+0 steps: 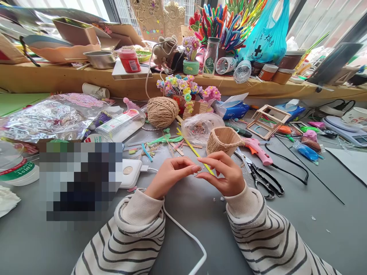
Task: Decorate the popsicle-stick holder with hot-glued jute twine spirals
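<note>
In the middle of the head view, my left hand is closed in a pinch, thumb against forefinger. A small brownish piece shows at its fingertips, too tiny to name. Facing it, my right hand curls its thumb and forefinger around the same spot; what lies between them is hard to make out. A thin yellow strip runs behind the right fingers, and I cannot tell if they touch it. Just beyond the right hand stands a twine-wrapped cup. A ball of twine sits farther back.
Right of my hands lie black-handled scissors and a pink glue gun with its cord. A white power bank with a white cable lies left, beside a blurred-out patch. Craft scraps, flowers and a loaded shelf fill the back.
</note>
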Available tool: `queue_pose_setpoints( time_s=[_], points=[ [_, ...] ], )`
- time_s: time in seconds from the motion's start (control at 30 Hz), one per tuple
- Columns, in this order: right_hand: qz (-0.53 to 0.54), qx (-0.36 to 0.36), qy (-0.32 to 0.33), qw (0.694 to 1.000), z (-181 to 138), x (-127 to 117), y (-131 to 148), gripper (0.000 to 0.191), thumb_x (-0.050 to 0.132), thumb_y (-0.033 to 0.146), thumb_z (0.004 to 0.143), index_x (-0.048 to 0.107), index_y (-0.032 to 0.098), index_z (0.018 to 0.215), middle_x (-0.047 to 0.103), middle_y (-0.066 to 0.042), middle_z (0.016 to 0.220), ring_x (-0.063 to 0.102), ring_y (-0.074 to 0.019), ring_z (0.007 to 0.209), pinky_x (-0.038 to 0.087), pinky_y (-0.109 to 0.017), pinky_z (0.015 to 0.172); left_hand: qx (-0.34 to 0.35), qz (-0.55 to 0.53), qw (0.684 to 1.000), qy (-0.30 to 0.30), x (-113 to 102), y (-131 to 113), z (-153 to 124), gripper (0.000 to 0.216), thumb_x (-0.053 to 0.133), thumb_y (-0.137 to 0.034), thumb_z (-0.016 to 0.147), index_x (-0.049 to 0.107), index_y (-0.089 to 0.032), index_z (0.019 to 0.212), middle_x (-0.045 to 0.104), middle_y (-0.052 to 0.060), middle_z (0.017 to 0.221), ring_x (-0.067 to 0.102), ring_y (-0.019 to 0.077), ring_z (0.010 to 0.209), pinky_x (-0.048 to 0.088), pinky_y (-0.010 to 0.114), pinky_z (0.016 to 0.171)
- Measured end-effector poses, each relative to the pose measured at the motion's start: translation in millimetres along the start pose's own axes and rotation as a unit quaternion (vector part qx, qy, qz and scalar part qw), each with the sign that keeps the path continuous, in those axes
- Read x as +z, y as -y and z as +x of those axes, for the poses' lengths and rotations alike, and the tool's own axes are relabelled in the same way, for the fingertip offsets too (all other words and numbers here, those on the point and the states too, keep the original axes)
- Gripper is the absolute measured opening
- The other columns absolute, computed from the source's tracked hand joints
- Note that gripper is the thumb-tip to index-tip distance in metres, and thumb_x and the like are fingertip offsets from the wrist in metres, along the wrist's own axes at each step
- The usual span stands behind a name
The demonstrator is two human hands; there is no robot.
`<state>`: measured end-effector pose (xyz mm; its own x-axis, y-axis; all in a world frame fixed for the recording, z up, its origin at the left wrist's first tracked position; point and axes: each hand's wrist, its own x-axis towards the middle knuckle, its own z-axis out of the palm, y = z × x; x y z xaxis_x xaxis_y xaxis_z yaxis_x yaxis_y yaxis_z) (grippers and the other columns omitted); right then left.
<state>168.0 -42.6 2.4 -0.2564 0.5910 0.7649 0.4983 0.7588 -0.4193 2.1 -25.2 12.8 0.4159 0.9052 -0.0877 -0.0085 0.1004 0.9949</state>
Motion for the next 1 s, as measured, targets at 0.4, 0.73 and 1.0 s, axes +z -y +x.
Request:
queue_pose_setpoints(
  time_s=[0.4,0.73,1.0],
  points=[
    [0.039,-0.009,0.006,0.999,-3.1,3.0,-2.2,0.021,0.058,0.010,0.073,0.065,0.013,0.092,0.057,-0.005,0.070,0.055,-0.0105,0.062,0.049,-0.023,0.056,0.003,0.031,0.999,-0.004,-0.4,0.2,0.5,0.018,0.063,-0.030,0.066,0.063,-0.014,0.059,0.059,0.000,0.062,0.052,0.0109,0.064,0.039,0.022,0.064],
    [0.010,0.002,-0.035,0.999,-3.3,2.7,0.6,0.022,0.060,0.011,0.071,0.064,0.015,0.093,0.058,-0.005,0.073,0.056,-0.0103,0.064,0.049,-0.021,0.056,0.040,0.067,0.997,-0.007,-0.9,1.2,-0.2,0.017,0.059,-0.031,0.071,0.066,-0.016,0.069,0.063,0.001,0.071,0.054,0.0117,0.071,0.040,0.022,0.067],
    [0.001,0.012,-0.033,0.999,-1.9,3.1,-0.4,0.013,0.063,0.013,0.070,0.065,0.015,0.082,0.058,-0.004,0.069,0.055,-0.0099,0.059,0.048,-0.021,0.051,0.061,0.084,0.995,0.000,0.4,-0.1,0.3,0.016,0.059,-0.028,0.071,0.068,-0.016,0.065,0.063,0.001,0.068,0.054,0.0115,0.069,0.041,0.021,0.066]
  ],
)
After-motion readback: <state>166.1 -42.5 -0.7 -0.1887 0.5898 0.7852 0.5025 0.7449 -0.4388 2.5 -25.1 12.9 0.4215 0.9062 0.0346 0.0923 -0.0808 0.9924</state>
